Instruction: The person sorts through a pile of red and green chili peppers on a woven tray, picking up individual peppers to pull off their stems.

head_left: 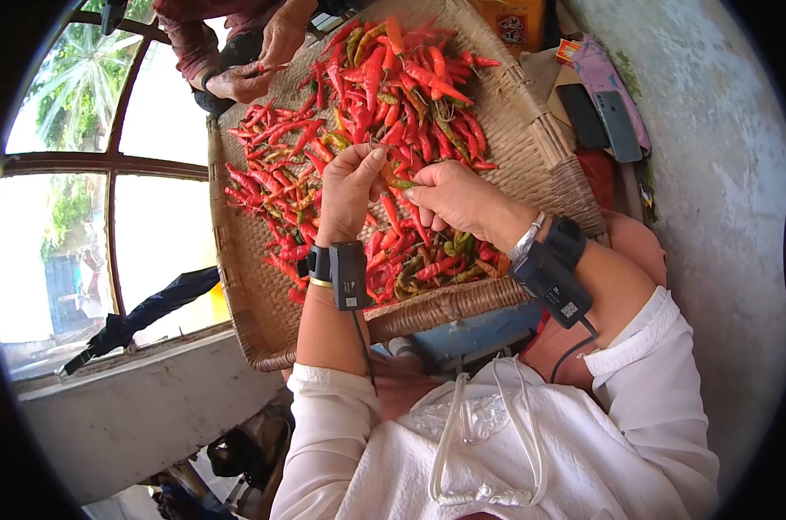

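Over a woven basket tray (549, 130), my two hands meet above a spread of red chili peppers (371, 78). A green-orange chili pepper (400, 183) lies between them. My right hand (462, 201) is closed, with thumb and forefinger pinching its greenish end. My left hand (350, 189) is closed too, thumb and fingertip pressed together at the chili's upper end; the exact spot it grips is partly hidden. Most of the chilies are red, with some green and dark ones mixed in.
Another person's hands (259, 69) work at the tray's far left corner. Two phones (617, 126) lie beside a pink cloth at the right, near the wall. A black folded umbrella (155, 309) leans by the window at left.
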Available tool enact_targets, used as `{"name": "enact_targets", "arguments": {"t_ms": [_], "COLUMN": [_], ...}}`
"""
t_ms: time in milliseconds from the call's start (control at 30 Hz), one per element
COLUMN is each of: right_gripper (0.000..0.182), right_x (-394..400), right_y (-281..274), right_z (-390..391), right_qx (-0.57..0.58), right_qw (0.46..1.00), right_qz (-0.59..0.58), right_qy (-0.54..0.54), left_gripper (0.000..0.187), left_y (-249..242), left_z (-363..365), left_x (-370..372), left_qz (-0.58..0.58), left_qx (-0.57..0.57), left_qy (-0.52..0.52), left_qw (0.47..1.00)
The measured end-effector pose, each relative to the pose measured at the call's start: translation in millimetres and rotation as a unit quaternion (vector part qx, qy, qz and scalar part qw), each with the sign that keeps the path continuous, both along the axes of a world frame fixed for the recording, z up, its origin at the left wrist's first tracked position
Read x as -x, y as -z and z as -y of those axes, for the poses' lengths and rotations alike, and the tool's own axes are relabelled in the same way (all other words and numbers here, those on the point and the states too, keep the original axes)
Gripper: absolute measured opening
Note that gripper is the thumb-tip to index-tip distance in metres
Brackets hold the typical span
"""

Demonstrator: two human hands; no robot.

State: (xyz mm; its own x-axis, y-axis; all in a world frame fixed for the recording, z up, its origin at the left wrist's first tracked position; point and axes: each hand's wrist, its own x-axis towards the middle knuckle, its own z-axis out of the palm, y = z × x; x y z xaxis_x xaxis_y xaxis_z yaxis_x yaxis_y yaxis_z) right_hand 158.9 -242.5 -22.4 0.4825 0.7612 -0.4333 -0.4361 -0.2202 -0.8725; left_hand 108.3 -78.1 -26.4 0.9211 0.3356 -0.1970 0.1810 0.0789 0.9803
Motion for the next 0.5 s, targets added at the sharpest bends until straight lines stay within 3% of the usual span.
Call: {"name": "enact_targets", "arguments": {"t_ms": [67,167,300,367,400,500], "right_gripper": [0.018,0.018,0.017,0.017,0.018,0.018], "right_x": [0.4,1.7,2.0,1.7,1.5,0.9], "right_y": [0.4,3.7,-4.2,-6.5,-6.5,-6.6], "right_z": [-0.6,-1.5,1.0,0.5,0.6,1.0], "right_qx": [0.017,0.013,-0.013,-0.013,-0.011,-0.011], "right_qw": [1.0,1.0,0.999,0.999,0.999,0.999], "right_qz": [0.019,-0.005,-0.025,-0.029,-0.031,-0.032], "right_qy": [-0.018,-0.007,0.028,0.036,0.031,0.028], "left_gripper": [0.013,0.017,0.023,0.032,0.036,0.036], "left_y": [-3.9,0.6,-1.8,18.8,18.6,33.3], "left_z": [-13.8,-50.9,-52.0,-52.5,-41.4,-23.4], "left_x": [-0.3,-2.8,-11.1,-11.8,-16.4,-27.6], "left_qz": [0.003,0.149,0.157,0.069,0.019,0.023], "left_qx": [0.025,0.191,0.213,0.064,-0.049,-0.367], "left_qy": [-0.066,-0.173,-0.278,-0.13,-0.105,-0.066], "left_qw": [0.997,0.955,0.923,0.987,0.993,0.928]}}
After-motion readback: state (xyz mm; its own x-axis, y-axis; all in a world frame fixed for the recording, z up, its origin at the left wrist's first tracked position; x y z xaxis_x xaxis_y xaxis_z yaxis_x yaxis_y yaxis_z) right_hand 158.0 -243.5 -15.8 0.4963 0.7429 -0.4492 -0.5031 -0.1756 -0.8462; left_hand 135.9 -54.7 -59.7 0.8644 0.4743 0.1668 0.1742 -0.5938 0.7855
